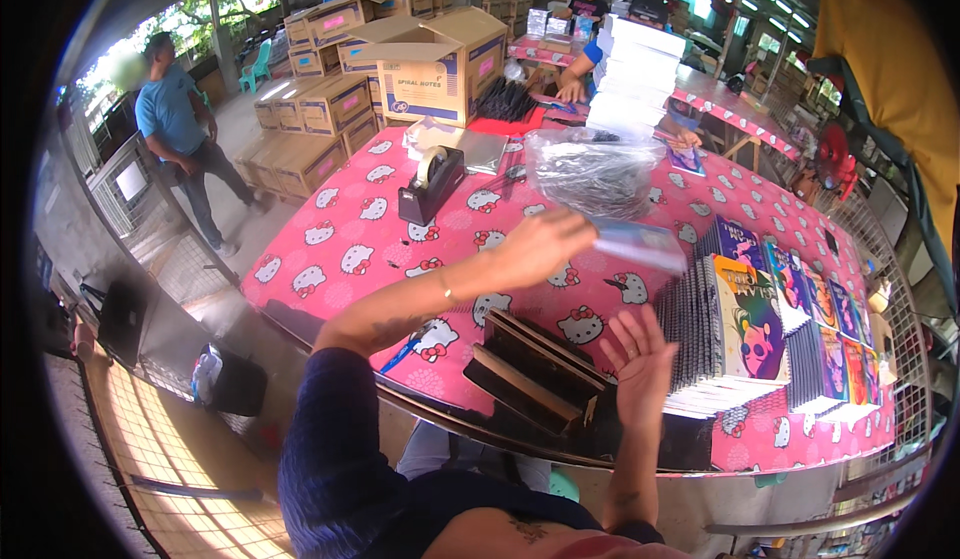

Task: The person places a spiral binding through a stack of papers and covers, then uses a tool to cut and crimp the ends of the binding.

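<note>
My left hand (550,244) reaches across the table, its fingers closed on one end of a thin notebook (642,247) smeared by motion. Palm up and fingers spread, my right hand (640,364) holds nothing. Beside it on the right stand tall stacks of spiral notebooks (752,331) with colourful covers. A dark wooden slotted holder (535,371) lies between my forearms at the near edge. Just beyond the held notebook rests a heap of clear plastic bags (590,171). The black tape dispenser (432,187) sits further left.
A pink table cover (340,284) with cartoon cat faces spreads under everything. A blue pen (405,352) lies near the front edge. Across the table, a co-worker's hand (574,87) shows beside a tall white paper stack (632,79). Cardboard boxes (425,84) and a standing person (182,124) are at left.
</note>
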`<state>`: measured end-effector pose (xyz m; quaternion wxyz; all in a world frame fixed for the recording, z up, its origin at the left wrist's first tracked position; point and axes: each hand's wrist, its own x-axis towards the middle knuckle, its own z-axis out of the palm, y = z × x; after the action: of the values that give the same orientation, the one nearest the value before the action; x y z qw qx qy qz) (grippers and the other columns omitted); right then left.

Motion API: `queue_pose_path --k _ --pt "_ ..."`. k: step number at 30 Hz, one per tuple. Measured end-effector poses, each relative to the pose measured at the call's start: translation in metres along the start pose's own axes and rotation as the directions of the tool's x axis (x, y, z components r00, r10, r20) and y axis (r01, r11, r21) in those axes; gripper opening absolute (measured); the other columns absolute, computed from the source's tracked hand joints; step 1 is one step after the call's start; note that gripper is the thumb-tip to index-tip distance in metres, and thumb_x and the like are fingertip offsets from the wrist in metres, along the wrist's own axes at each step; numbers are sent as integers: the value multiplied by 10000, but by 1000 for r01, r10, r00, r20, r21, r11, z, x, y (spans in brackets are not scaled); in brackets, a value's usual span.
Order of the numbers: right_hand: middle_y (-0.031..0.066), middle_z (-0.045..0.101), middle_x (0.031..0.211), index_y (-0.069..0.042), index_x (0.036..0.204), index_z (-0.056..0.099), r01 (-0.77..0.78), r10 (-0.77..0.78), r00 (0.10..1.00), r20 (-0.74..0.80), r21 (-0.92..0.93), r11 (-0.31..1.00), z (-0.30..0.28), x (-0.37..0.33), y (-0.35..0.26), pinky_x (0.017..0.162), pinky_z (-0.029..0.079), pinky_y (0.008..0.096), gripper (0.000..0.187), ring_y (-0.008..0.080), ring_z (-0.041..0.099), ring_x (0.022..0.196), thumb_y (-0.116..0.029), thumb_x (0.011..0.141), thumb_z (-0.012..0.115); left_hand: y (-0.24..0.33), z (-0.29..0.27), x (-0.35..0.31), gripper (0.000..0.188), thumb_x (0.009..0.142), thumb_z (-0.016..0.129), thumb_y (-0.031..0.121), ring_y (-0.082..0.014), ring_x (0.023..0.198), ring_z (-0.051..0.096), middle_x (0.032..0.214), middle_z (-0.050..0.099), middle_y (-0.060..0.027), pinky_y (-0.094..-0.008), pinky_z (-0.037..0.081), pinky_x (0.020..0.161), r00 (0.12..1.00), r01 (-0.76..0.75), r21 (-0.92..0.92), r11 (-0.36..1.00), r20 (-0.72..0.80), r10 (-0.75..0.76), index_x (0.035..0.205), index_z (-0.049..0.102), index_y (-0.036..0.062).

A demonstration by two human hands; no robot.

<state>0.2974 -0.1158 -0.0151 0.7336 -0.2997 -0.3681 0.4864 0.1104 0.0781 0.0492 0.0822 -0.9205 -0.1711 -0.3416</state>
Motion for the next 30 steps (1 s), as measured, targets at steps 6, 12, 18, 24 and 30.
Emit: queue_pose_path --k 6,12,18,24,30 --pt "141 631 1250 42 1343 492 -197 208 977 -54 166 966 -21 2 -5 961 516 381 437 240 639 1129 -106 954 623 56 -57 -56 530 760 831 264 -342 1329 442 1456 420 -199 -450 434 1042 932 -362 -6 932 -10 362 1214 606 111" --pt "85 682 1100 49 1180 621 24 -9 998 64 -239 971 -30 -25 11 892 491 290 288 149 633 1012 -11 907 691 56 -41 -82 745 870 787 177 -194 1315 457 1494 450 -135 -380 406 1073 785 561 -826 46 514 -346 1490 394 53" --pt "37 709 979 34 1066 691 126 -143 990 16 -576 808 -26 -38 5 818 480 256 185 103 619 902 -79 922 720 63 -25 -87 244 930 685 39 -73 991 602 1061 710 -2 -286 487 922 823 501 -857 122 427 -375 1173 678 17" --pt "40 703 992 27 1066 684 127 -141 990 13 -521 844 -37 -35 1 830 479 259 198 105 620 902 -92 916 736 64 -25 -77 250 896 707 70 -77 908 584 991 697 1 -286 489 808 841 497 -855 147 433 -326 1136 674 6" --pt "61 697 1033 28 1128 650 115 -131 991 -12 -401 909 -44 -31 6 884 482 285 275 136 639 939 -95 902 749 64 -25 -65 249 866 717 72 -71 879 587 944 701 -11 -280 489 811 847 515 -823 240 444 -293 1097 673 -10"
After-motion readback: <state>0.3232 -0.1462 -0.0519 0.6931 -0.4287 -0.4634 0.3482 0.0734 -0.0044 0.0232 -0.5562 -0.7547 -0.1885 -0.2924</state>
